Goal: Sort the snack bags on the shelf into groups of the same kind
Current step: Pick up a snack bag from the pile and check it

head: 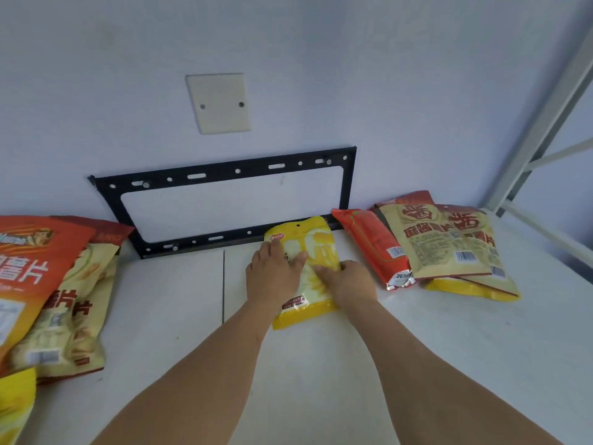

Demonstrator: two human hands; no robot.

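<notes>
Two hands rest on one yellow snack bag (306,271) lying flat at the middle of the white shelf (353,364), its top edge by the black wall bracket (224,175). Left hand (272,277): fingers straight, slightly spread, pressing the bag's left half. Right hand (349,281): fingers bent onto the bag's right edge; whether they pinch it cannot be told. Right pile: red bag (375,245), beige bags (449,242) over another yellow bag (471,289). Left pile: orange bag (29,264), beige bag (77,303).
</notes>
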